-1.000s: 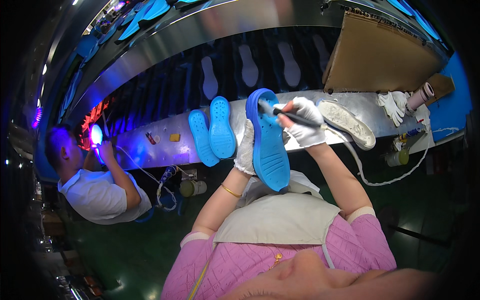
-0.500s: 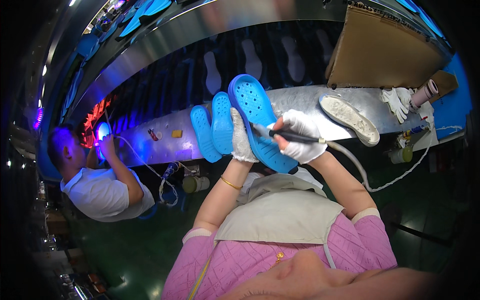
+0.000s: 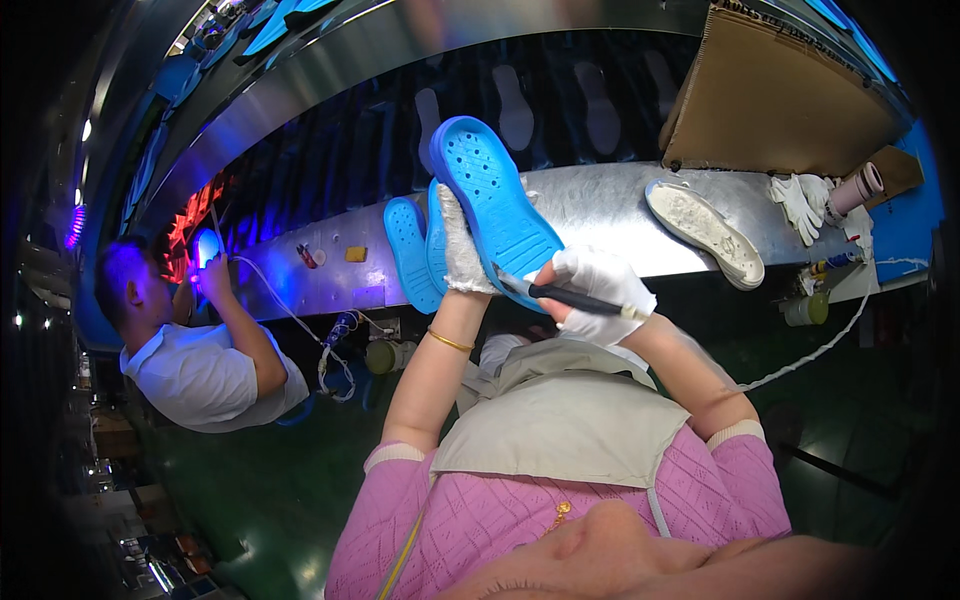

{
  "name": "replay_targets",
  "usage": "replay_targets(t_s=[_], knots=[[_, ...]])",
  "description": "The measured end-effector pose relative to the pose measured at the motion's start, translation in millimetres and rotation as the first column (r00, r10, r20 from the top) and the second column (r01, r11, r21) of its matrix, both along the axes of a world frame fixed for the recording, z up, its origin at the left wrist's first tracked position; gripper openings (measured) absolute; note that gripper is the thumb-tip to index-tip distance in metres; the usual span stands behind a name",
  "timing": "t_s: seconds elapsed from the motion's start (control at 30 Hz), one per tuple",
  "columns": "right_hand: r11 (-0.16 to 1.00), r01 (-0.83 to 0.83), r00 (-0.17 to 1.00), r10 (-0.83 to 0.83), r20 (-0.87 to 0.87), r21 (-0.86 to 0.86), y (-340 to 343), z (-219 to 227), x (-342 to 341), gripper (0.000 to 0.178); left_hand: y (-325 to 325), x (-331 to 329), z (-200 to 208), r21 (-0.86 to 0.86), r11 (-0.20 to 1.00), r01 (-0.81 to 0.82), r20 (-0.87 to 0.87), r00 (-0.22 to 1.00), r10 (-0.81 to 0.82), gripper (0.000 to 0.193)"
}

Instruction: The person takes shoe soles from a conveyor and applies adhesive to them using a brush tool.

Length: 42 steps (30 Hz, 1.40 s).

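Note:
My left hand (image 3: 460,245), in a white knit glove, grips a large blue shoe sole (image 3: 487,180) by its left side. The sole is tilted, with its holed end pointing away from me and its ribbed end near. My right hand (image 3: 600,275), also in a white glove with bare fingertips, is closed around a black-handled brush (image 3: 580,299). The brush tip is at the left edge of the sole's near end; whether it touches cannot be made out. Just left of my left hand lie two more blue soles (image 3: 404,245), one partly covered by the held sole and my glove.
On the metal bench (image 3: 590,200) are a white-filled sole (image 3: 705,230), white gloves (image 3: 798,208), a pink roll (image 3: 856,190) and a yellow block (image 3: 355,254). A cardboard sheet (image 3: 780,95) stands at the back right. Dark slots with soles run behind. A co-worker (image 3: 205,365) works at left.
The held sole has moved up and left, now overlapping one of the loose soles. My right hand has come slightly nearer, and the brush has shifted to the sole's near left edge.

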State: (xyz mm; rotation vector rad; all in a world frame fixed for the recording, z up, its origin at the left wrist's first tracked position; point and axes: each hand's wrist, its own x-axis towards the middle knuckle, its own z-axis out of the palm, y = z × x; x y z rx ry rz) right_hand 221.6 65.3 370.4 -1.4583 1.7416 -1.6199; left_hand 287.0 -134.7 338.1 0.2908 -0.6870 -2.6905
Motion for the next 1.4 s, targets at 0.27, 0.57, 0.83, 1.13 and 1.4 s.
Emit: replay_targets(t_s=[0.27, 0.57, 0.83, 1.13, 1.4], knots=[[0.991, 0.137, 0.886, -0.118, 0.448, -0.01, 8.5, 5.4, -36.9, 0.015, 44.1, 16.9, 29.2, -0.007, 1.0, 0.013, -0.154, 0.988, -0.014, 0.096], [0.992, -0.051, 0.89, 0.096, 0.446, -0.113, 4.7, -1.9, 3.4, 0.015, 40.7, 3.5, 27.5, -0.019, 0.998, 0.054, -0.232, 0.971, -0.057, 0.094], [0.968, 0.048, 0.993, -0.02, 0.115, -0.245, -7.9, -12.9, 12.6, 0.012, 29.6, 4.0, 33.5, -0.066, 0.998, -0.001, -0.274, 0.962, -0.018, 0.097], [0.98, 0.002, 0.968, 0.047, 0.246, -0.197, -4.9, 1.2, -11.8, 0.014, 16.9, 8.9, 50.8, -0.129, 0.99, 0.063, -0.279, 0.955, -0.097, 0.098], [0.976, -0.201, 0.931, 0.218, 0.293, -0.087, 3.9, -3.2, -8.6, 0.014, -2.1, 4.7, 56.2, -0.055, 0.963, 0.264, -0.274, 0.924, -0.268, 0.094]])
